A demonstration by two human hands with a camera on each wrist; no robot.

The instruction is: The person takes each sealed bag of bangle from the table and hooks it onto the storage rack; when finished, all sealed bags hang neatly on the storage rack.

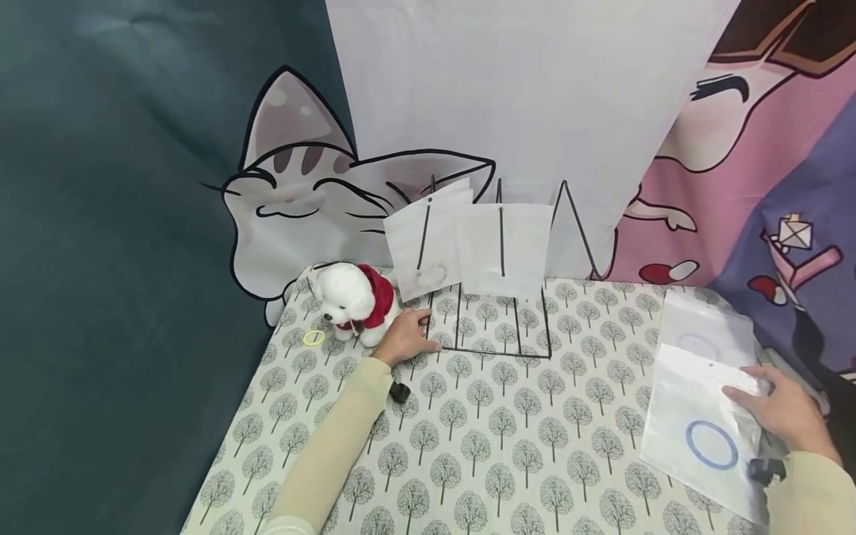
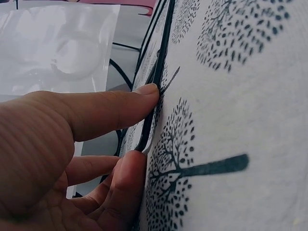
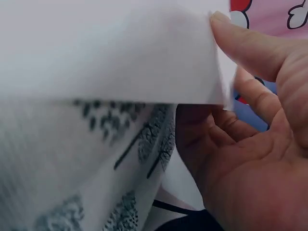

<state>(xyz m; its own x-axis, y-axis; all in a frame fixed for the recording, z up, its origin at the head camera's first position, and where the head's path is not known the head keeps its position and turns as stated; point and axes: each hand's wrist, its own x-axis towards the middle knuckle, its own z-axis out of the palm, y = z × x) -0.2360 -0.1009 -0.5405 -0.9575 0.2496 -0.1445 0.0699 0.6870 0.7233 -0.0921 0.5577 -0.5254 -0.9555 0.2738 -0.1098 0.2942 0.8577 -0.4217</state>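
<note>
My left hand [image 1: 404,336] is at the front left corner of a black wire display rack [image 1: 495,352]. In the left wrist view its thumb and fingers pinch the dark wire [image 2: 156,77] close to the tablecloth. Two white plastic pouches hang from the rack's prongs, the left pouch [image 1: 404,241] tilted and the right pouch [image 1: 524,249] straighter; the third prong [image 1: 580,223] is bare. At the right, my right hand [image 1: 789,412] grips the upper right edge of a white pouch [image 1: 675,401] showing a blue ring [image 1: 689,442]. Its thumb [image 3: 250,41] lies on the front face.
Another white pouch [image 1: 709,316] with a pale ring lies behind the gripped one. A white plush dog [image 1: 344,290] in red stands left of the rack, near a yellow ring [image 1: 305,339]. The tree-print tablecloth [image 1: 501,453] ends at the cartoon-printed curtains [image 1: 535,89] behind.
</note>
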